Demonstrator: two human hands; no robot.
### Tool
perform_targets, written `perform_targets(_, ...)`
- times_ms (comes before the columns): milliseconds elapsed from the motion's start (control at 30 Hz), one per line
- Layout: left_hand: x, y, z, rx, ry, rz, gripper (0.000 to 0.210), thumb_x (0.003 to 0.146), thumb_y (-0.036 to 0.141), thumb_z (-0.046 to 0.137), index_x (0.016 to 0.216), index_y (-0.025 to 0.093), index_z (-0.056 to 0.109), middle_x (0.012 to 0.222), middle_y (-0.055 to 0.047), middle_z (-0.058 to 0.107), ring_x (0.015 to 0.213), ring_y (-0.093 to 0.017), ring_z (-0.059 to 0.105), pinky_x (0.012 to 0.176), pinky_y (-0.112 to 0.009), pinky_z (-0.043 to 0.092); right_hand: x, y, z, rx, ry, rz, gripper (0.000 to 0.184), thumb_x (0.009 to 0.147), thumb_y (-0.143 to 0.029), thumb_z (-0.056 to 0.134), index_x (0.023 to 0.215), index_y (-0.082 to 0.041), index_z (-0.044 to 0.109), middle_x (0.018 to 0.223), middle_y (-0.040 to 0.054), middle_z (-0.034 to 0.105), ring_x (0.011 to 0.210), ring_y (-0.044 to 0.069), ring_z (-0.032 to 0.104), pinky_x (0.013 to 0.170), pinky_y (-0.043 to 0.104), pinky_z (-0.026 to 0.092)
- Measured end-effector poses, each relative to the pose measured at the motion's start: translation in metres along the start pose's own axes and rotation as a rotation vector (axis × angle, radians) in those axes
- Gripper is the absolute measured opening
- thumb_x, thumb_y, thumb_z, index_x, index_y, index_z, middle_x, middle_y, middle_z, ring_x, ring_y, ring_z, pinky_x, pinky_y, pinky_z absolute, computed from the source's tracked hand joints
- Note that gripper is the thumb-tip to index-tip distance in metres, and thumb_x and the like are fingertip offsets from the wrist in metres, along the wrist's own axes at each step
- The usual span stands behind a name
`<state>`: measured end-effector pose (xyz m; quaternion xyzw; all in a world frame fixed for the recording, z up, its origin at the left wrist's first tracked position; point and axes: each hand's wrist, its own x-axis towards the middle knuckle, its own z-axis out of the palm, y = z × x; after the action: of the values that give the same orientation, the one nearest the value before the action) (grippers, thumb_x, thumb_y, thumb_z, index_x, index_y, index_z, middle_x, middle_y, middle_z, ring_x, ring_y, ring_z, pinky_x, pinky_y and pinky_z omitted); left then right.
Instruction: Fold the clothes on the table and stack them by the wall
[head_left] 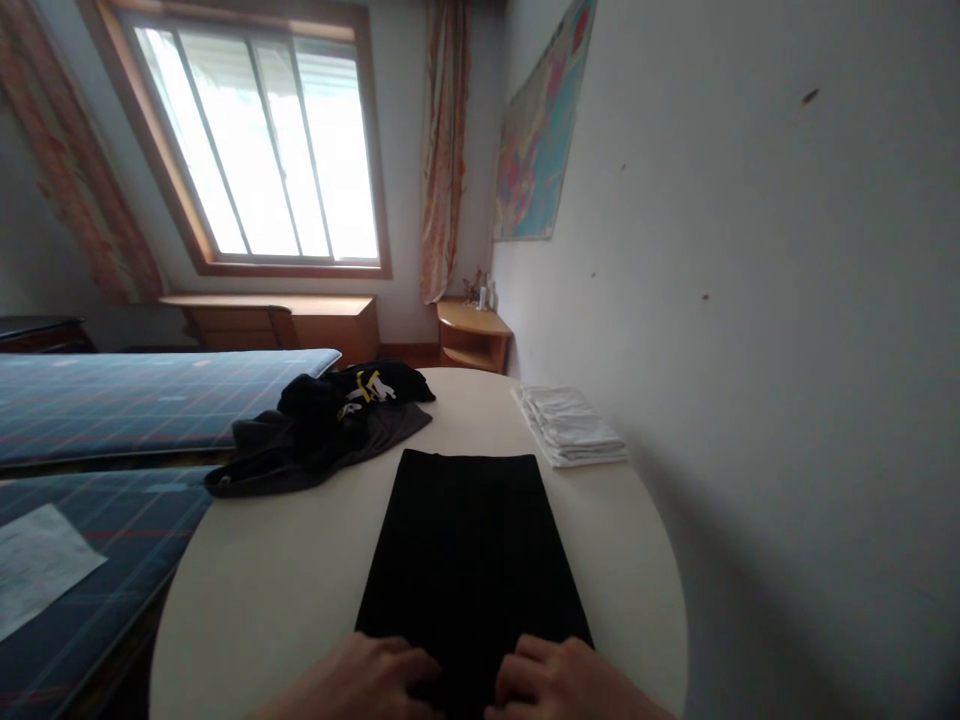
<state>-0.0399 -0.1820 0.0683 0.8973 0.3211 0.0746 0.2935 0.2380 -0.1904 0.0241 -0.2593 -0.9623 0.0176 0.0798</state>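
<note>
A black cloth garment (469, 550), folded into a long flat rectangle, lies on the round cream table (247, 590). At its near end, my left hand (367, 675) is on the left side with curled fingers closed on the fabric. My right hand (570, 680) grips the same end on the right side, its fingers bent under. The garment's nearest edge is hidden by the hands and the bottom of the picture. Its kind cannot be made out from the folded shape.
A loose heap of dark clothes (330, 425) with a yellow and white print lies at the table's far left. Folded white cloths (570, 425) sit at the far right, near the wall (787, 400). Blue plaid mattresses (150, 400) adjoin the left side, one bearing a paper sheet (45, 565).
</note>
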Motion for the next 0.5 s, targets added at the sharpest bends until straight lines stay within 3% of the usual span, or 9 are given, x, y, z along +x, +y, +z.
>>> perform_targets(133,0.025,0.014,-0.029,0.006,-0.045,0.012,0.017,0.088,0.031,0.062,0.098,0.035,0.076,0.097,-0.002,0.075,0.084,-0.024,0.071,0.077,-0.035,0.055,0.018,0.006,-0.033,0.269,-0.066,0.064,0.008,0.093,-0.031,0.065,0.091,-0.029,0.073,0.101,-0.0075,0.073,0.087,0.011,0.066,0.076,0.020,0.048)
perform_targets(200,0.046,0.005,-0.035,0.091,0.075,0.015,0.023,0.090,0.031,0.060,0.108,0.031,0.073,0.108,-0.004,0.073,0.100,-0.025,0.068,0.089,-0.037,0.053,0.032,0.014,-0.044,0.301,-0.030,0.184,0.013,0.092,-0.034,0.064,0.098,-0.027,0.072,0.107,-0.0021,0.072,0.099,0.016,0.065,0.092,0.026,0.047)
perform_targets(267,0.066,-0.015,-0.033,0.194,0.199,0.012,0.037,0.093,0.029,0.055,0.129,0.028,0.063,0.137,-0.006,0.060,0.125,-0.026,0.056,0.105,-0.041,0.046,0.043,0.027,-0.045,0.256,0.030,0.290,0.032,0.091,-0.040,0.063,0.118,-0.025,0.067,0.125,0.0049,0.066,0.123,0.023,0.055,0.109,0.038,0.038)
perform_targets(333,0.082,-0.041,-0.026,0.284,0.238,0.020,0.052,0.094,0.030,0.055,0.146,0.027,0.047,0.157,-0.006,0.039,0.145,-0.028,0.034,0.117,-0.047,0.032,0.051,0.043,-0.037,0.218,0.034,0.356,0.058,0.091,-0.049,0.060,0.142,-0.024,0.051,0.150,0.0091,0.048,0.143,0.029,0.034,0.119,0.048,0.022)
perform_targets(400,0.092,-0.066,-0.016,0.333,0.240,-0.033,0.058,0.097,0.038,0.052,0.153,0.027,0.036,0.162,-0.006,0.029,0.150,-0.029,0.021,0.120,-0.052,0.022,0.053,0.059,-0.027,0.215,-0.017,0.418,0.072,0.091,-0.059,0.055,0.153,-0.026,0.037,0.161,0.0085,0.031,0.150,0.031,0.018,0.121,0.053,0.014)
perform_targets(500,0.098,-0.095,-0.009,0.336,0.236,-0.137,0.059,0.101,0.051,0.041,0.155,0.028,0.031,0.163,-0.008,0.024,0.151,-0.027,0.018,0.120,-0.052,0.021,0.052,0.078,-0.018,0.238,-0.058,0.474,0.074,0.091,-0.065,0.049,0.154,-0.029,0.033,0.162,0.0046,0.028,0.150,0.031,0.018,0.120,0.052,0.016)
